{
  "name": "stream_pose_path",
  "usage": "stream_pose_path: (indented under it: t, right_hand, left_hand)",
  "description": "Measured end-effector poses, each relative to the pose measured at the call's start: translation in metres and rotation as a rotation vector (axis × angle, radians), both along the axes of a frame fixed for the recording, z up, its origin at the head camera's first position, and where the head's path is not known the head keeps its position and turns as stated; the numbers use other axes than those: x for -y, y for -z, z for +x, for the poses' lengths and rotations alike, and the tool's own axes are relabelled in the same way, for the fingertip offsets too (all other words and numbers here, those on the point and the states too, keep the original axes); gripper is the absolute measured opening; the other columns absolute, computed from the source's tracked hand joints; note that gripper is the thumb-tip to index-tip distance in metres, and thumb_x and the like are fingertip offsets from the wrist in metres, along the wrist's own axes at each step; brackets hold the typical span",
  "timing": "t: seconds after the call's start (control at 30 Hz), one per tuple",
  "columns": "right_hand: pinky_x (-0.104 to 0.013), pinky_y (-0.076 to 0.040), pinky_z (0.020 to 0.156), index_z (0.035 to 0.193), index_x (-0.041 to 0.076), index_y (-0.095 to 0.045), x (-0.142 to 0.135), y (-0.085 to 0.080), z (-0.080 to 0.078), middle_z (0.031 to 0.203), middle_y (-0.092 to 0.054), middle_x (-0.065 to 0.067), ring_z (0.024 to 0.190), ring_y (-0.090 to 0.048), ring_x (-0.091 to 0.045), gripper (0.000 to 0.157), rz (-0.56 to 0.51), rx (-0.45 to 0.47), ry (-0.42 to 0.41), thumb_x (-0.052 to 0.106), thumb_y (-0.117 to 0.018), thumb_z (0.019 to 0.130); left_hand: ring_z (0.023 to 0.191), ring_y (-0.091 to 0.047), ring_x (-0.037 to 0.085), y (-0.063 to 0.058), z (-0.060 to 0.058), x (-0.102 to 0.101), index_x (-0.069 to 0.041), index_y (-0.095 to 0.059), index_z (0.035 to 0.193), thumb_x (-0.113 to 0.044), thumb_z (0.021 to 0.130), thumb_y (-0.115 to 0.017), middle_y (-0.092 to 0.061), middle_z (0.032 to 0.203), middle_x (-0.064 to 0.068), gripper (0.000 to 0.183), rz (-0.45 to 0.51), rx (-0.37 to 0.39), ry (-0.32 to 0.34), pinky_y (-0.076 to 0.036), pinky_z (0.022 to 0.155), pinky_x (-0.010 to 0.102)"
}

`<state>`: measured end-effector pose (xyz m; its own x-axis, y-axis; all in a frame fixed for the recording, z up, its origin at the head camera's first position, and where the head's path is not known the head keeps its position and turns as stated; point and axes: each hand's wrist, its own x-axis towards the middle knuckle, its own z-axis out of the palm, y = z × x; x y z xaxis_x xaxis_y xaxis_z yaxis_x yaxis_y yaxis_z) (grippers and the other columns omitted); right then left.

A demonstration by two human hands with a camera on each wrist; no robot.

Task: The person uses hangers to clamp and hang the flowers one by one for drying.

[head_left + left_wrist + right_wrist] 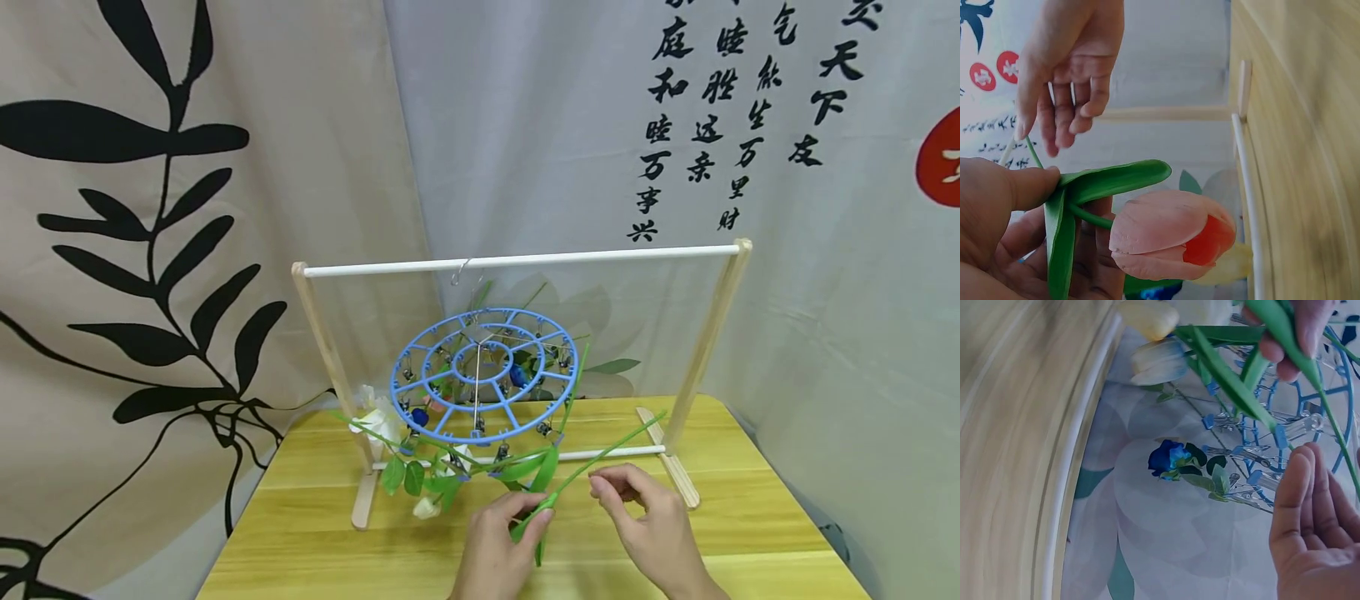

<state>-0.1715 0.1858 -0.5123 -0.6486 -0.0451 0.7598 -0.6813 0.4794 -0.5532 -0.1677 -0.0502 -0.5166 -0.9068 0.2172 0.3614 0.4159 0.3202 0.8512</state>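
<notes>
My left hand (501, 542) pinches an artificial pink tulip (1166, 234) near its green leaves (1116, 178), between thumb and fingers. In the head view its bloom is hidden, and the green stem (611, 448) slants up to the right. Close beside that stem is my right hand (651, 529), fingers relaxed and bent a little, with nothing seen in its grasp. Just beyond both hands hangs a round blue clip hanger (438, 432). Its metal clips hold artificial flowers, among them a blue rose (1169, 458) and a pale tulip (1160, 362).
A wooden stand (705, 350) with a white top bar (562, 260) carries the hanger by a hook (459, 273). It stands on a wood-grain table (300, 533). White flowers (382, 421) hang at the left. A printed curtain (525, 125) is behind.
</notes>
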Motion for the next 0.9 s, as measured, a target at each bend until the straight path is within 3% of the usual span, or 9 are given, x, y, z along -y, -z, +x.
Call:
stream_pose_path:
  t: [0.13,0.3,0.5,0.57,0.77,0.9]
  right_hand:
    - [-0.021,-0.068,0.072,0.118,0.004,-0.078,-0.001,-0.005,-0.003,0.105,-0.085,-0.004,0.084,-0.079,-0.004,0.018,-0.123,0.124,-0.011,-0.010,-0.071,0.110]
    - [-0.026,-0.068,0.071,0.108,0.002,-0.077,0.000,-0.010,-0.005,0.110,-0.084,0.005,0.081,-0.079,-0.010,0.014,-0.264,0.199,-0.021,-0.008,-0.069,0.113]
    - [-0.025,-0.069,0.074,0.106,-0.001,-0.076,-0.002,-0.013,-0.004,0.106,-0.084,0.007,0.081,-0.080,-0.012,0.013,-0.303,0.246,-0.009,-0.005,-0.067,0.115]
    - [-0.025,-0.069,0.075,0.108,-0.002,-0.076,-0.004,-0.014,-0.004,0.108,-0.083,0.008,0.082,-0.080,-0.012,0.013,-0.304,0.249,0.007,-0.005,-0.067,0.115]
    - [-0.022,-0.068,0.074,0.111,-0.008,-0.075,-0.018,-0.020,-0.008,0.108,-0.083,0.010,0.083,-0.080,-0.011,0.011,-0.340,0.218,0.072,-0.004,-0.066,0.116]
    - [-0.021,-0.067,0.073,0.110,-0.008,-0.076,-0.029,-0.018,-0.012,0.108,-0.083,0.014,0.082,-0.080,-0.011,0.011,-0.330,0.204,0.112,-0.005,-0.067,0.115]
  left_hand:
    - [0.096,-0.075,-0.002,-0.003,-0.003,-0.012,-0.016,-0.089,0.122,-0.026,0.111,-0.084,-0.087,0.105,-0.005,0.016,0.022,0.022,0.022,-0.064,0.086,0.022]
    - [0.097,-0.076,-0.002,-0.001,-0.006,-0.025,-0.017,-0.089,0.121,-0.025,0.110,-0.084,-0.087,0.106,-0.007,0.014,0.010,0.048,0.012,-0.064,0.089,0.023]
    - [0.098,-0.074,-0.004,0.000,-0.008,-0.034,-0.021,-0.089,0.122,-0.029,0.111,-0.083,-0.086,0.107,-0.013,0.015,0.001,0.119,-0.001,-0.063,0.092,0.024]
    - [0.101,-0.075,-0.002,0.000,-0.008,-0.038,-0.021,-0.088,0.127,-0.030,0.112,-0.082,-0.086,0.111,-0.010,0.018,-0.001,0.097,-0.002,-0.063,0.093,0.024]
    - [0.120,-0.079,0.016,-0.008,-0.009,-0.054,-0.019,-0.077,0.147,-0.026,0.116,-0.075,-0.082,0.138,0.001,0.032,-0.012,-0.064,-0.059,-0.066,0.102,0.032]
    - [0.130,-0.078,0.028,-0.015,-0.010,-0.071,-0.008,-0.069,0.158,-0.029,0.119,-0.071,-0.078,0.149,0.011,0.045,-0.023,-0.065,-0.059,-0.067,0.109,0.040]
